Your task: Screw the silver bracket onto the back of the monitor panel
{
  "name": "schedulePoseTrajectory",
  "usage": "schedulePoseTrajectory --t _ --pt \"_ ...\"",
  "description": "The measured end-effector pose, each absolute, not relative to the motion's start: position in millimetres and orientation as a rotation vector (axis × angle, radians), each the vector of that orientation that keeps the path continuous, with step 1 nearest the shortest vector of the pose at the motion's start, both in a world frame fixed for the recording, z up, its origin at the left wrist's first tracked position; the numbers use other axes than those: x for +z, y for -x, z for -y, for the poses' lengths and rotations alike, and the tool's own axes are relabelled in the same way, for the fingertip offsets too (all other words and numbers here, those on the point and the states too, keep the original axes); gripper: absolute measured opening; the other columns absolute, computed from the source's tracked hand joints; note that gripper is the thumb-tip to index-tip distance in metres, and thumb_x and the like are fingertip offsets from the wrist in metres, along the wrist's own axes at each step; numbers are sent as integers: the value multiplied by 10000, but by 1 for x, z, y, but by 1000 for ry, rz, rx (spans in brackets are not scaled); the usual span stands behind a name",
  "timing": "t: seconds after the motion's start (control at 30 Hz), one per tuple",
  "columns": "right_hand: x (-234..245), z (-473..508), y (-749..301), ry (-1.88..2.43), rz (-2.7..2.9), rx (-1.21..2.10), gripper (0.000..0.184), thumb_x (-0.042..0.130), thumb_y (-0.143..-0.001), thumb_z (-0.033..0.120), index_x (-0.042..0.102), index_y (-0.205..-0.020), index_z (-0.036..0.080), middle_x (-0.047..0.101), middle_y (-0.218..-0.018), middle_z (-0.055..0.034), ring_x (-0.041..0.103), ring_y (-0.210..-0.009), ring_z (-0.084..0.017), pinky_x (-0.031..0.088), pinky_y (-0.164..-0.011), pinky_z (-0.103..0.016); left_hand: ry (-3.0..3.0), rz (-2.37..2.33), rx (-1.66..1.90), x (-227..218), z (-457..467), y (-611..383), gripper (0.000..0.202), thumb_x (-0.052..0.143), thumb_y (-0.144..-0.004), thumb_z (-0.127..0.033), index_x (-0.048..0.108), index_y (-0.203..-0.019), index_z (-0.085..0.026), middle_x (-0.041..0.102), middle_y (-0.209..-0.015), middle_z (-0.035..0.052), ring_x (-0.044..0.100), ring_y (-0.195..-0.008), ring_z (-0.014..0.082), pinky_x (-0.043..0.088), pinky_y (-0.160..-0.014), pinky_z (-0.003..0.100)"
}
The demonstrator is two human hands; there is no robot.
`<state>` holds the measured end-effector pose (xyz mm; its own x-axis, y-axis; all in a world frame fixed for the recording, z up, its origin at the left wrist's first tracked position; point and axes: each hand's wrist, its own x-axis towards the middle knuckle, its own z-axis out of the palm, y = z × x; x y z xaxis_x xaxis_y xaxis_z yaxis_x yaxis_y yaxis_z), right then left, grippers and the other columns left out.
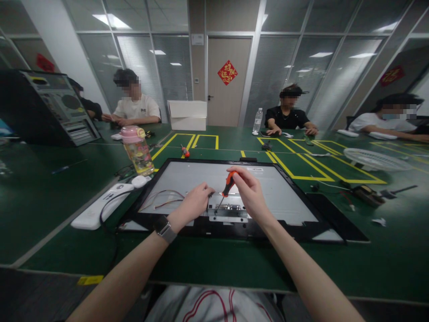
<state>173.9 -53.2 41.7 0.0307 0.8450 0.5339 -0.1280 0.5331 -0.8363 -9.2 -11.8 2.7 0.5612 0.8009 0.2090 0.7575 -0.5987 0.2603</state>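
Observation:
A monitor panel (268, 192) with a black frame and a grey metal back lies flat on the table in front of me. My right hand (251, 192) grips a red and black screwdriver (229, 183) near the top of its handle. The tool leans, its tip down at the left part of a metal bracket (231, 213) by the panel's near edge. My left hand (196, 199) is closed, its fingertips pinched beside the bracket's upper left corner; what they hold, if anything, I cannot make out. Thin wires (167, 199) lie on the panel left of that hand.
Left of the panel are a white power strip (103, 208) and a pink-lidded bottle (137, 150). A computer case (50, 107) stands farther left. To the right lie a black flat piece (338, 219) and a power drill (368, 194). Several people sit across the table (201, 264).

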Motion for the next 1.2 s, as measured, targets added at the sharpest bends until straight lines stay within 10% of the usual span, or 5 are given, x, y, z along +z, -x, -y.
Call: schedulePoseTrajectory --t 0.73,1.2 --pt "49 62 -169 484 1367 1236 214 633 -875 455 710 -999 298 687 -852 -13 645 -824 -171 515 -796 -348 -2630 -1298 525 -3 10 11 332 369 -925 -120 643 -1100 -184 572 -996 75 582 -894 189 476 -835 312" --pt "40 59 -171 793 1445 438 136 660 -855 254 683 -987 277 593 -923 -24 582 -873 -184 482 -809 -358 -2654 -1335 472 2 11 9 384 357 -913 -79 633 -1167 -161 585 -1047 92 596 -933 193 480 -895 331"
